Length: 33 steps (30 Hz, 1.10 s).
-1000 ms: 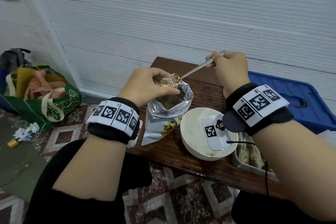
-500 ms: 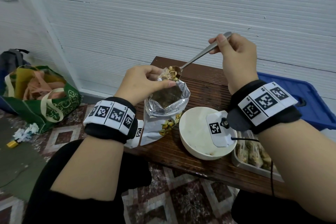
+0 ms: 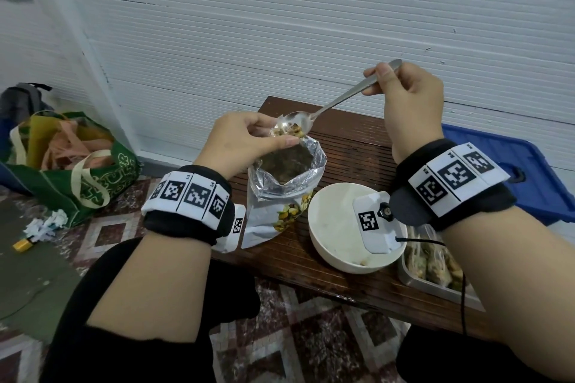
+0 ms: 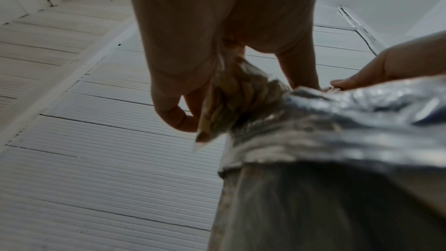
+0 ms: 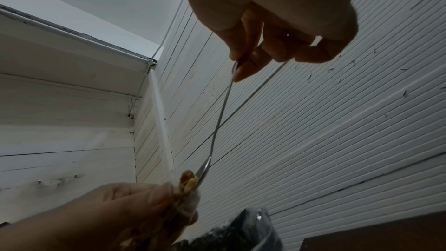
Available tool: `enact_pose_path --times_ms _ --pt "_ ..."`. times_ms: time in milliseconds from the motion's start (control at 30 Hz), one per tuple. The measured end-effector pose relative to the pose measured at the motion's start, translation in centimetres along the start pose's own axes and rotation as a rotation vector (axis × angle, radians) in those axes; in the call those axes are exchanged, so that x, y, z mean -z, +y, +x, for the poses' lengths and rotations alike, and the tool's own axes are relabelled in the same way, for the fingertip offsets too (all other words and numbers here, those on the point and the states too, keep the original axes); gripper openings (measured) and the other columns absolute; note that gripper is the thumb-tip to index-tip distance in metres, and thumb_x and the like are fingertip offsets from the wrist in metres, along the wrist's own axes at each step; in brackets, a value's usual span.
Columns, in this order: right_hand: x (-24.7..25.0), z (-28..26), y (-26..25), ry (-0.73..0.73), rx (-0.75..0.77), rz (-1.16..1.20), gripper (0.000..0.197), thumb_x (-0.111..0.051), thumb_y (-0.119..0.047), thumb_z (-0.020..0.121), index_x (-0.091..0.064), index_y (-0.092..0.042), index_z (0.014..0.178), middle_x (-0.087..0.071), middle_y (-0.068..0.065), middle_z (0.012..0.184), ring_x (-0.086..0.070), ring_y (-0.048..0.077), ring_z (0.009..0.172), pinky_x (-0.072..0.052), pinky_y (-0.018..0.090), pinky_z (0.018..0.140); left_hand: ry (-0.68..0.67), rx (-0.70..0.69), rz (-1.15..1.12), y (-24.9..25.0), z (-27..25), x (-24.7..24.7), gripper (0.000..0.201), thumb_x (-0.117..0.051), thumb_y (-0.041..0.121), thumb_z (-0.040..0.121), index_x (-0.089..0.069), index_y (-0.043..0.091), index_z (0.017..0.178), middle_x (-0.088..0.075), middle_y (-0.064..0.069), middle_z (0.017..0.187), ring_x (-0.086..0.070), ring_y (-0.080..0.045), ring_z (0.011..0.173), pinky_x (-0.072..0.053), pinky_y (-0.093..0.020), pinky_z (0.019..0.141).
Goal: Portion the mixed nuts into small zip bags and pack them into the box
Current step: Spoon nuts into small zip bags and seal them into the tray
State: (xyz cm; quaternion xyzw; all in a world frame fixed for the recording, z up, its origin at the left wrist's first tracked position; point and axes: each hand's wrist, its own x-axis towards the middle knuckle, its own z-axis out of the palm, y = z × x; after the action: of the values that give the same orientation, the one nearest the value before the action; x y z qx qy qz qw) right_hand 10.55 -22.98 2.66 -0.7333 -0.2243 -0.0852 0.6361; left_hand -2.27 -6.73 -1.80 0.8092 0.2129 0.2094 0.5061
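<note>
My left hand point(image 3: 249, 137) pinches a small clear zip bag point(image 3: 281, 131) partly filled with nuts, just above the open mouth of the silver foil nut pouch point(image 3: 281, 193) standing on the table. The left wrist view has the same zip bag point(image 4: 231, 98) between my fingers beside the foil pouch point(image 4: 337, 125). My right hand point(image 3: 401, 96) grips the handle of a metal spoon point(image 3: 336, 102), tilted so its bowl tips nuts into the zip bag. In the right wrist view the spoon point(image 5: 217, 121) slants down to nuts at the zip bag point(image 5: 188, 184).
A white bowl point(image 3: 333, 221) sits right of the pouch on the dark wooden table point(image 3: 351, 146). A metal tray point(image 3: 435, 286) with filled nut bags is at the table's right front. A blue bin lid point(image 3: 504, 165) lies right; a green shopping bag point(image 3: 77, 171) on the floor left.
My right hand has risen and tilted the spoon steeper, and the spoon bowl now empties its nuts into the zip bag. The left hand keeps its hold over the pouch.
</note>
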Motion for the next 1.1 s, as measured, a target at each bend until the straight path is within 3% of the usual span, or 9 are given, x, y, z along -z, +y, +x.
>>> enact_pose_path --times_ms 133,267,467,633,733,800,867,967,1100 --pt "0.6 0.5 0.5 0.086 -0.044 -0.032 0.025 -0.050 -0.022 0.098 -0.070 -0.016 0.085 -0.065 -0.011 0.068 -0.061 0.000 0.074 -0.044 0.009 0.071 0.008 -0.003 0.021 -0.2 0.2 0.6 0.051 -0.078 0.056 0.049 -0.072 0.025 0.090 -0.070 0.010 0.089 -0.064 -0.004 0.092 -0.053 -0.024 0.080" --pt "1.0 0.7 1.4 0.136 -0.124 -0.080 0.027 -0.048 -0.021 0.098 -0.069 -0.015 0.082 -0.063 -0.010 0.068 -0.055 -0.015 0.057 -0.036 -0.002 0.055 0.031 -0.006 0.032 -0.1 0.2 1.2 0.041 -0.077 0.054 0.052 -0.070 0.027 0.082 -0.068 0.013 0.082 -0.063 0.001 0.086 -0.045 -0.012 0.070" --pt "0.7 -0.3 2.6 0.132 -0.210 -0.136 0.038 -0.050 -0.019 0.096 -0.062 -0.020 0.061 -0.065 -0.011 0.076 -0.055 -0.004 0.068 -0.039 0.007 0.063 0.044 -0.021 0.036 -0.3 0.1 2.3 0.041 -0.075 0.054 0.051 -0.069 0.027 0.081 -0.068 0.014 0.082 -0.061 0.007 0.081 -0.044 -0.007 0.066" --pt "-0.6 -2.3 3.1 -0.076 -0.180 -0.203 0.023 -0.055 -0.019 0.094 -0.073 -0.013 0.082 -0.068 -0.006 0.072 -0.057 -0.012 0.060 -0.038 0.000 0.057 0.038 -0.047 -0.015 -0.1 0.2 2.1 0.046 -0.077 0.053 0.056 -0.072 0.025 0.093 -0.073 0.009 0.091 -0.066 0.002 0.089 -0.050 -0.016 0.077" --pt "-1.6 -3.7 3.6 -0.205 -0.104 -0.329 0.021 -0.060 -0.027 0.091 -0.075 -0.015 0.083 -0.071 -0.003 0.081 -0.060 0.003 0.074 -0.047 0.021 0.074 0.066 -0.096 -0.056 0.5 0.1 1.5 0.025 -0.079 0.043 0.067 -0.069 0.031 0.087 -0.072 0.013 0.093 -0.065 0.005 0.089 -0.052 -0.015 0.079" --pt "-2.2 -4.4 3.9 -0.253 -0.065 -0.397 0.018 -0.062 -0.031 0.089 -0.072 -0.022 0.078 -0.070 -0.006 0.080 -0.062 0.014 0.086 -0.049 0.035 0.087 0.108 -0.126 -0.076 0.8 0.0 1.2 0.025 -0.078 0.040 0.072 -0.069 0.028 0.092 -0.072 0.012 0.093 -0.065 0.004 0.089 -0.052 -0.016 0.079" --pt "-2.5 -4.8 3.9 -0.292 -0.056 -0.425 0.014 -0.065 -0.035 0.086 -0.068 -0.029 0.074 -0.065 -0.012 0.070 -0.061 0.015 0.084 -0.047 0.045 0.090 0.131 -0.150 -0.095 1.4 -0.3 0.9 0.029 -0.077 0.039 0.074 -0.069 0.025 0.097 -0.072 0.011 0.094 -0.066 0.003 0.090 -0.052 -0.017 0.079" --pt "-2.1 -4.8 3.6 -0.266 -0.060 -0.415 0.016 -0.066 -0.045 0.084 -0.068 -0.031 0.078 -0.063 -0.012 0.072 -0.057 0.011 0.082 -0.047 0.044 0.089 0.109 -0.191 -0.178 2.7 -1.0 0.1 0.024 -0.076 0.036 0.074 -0.068 0.030 0.096 -0.072 0.011 0.093 -0.067 0.001 0.091 -0.053 -0.017 0.077" --pt "-0.1 -4.4 2.7 -0.161 -0.115 -0.268 0.034 -0.049 -0.048 0.094 -0.071 -0.024 0.084 -0.067 -0.005 0.078 -0.060 0.007 0.080 -0.047 0.030 0.080 0.013 -0.198 -0.241 4.3 -2.3 -2.3 0.027 -0.073 0.044 0.069 -0.068 0.037 0.095 -0.073 0.012 0.092 -0.068 0.000 0.090 -0.056 -0.024 0.078"
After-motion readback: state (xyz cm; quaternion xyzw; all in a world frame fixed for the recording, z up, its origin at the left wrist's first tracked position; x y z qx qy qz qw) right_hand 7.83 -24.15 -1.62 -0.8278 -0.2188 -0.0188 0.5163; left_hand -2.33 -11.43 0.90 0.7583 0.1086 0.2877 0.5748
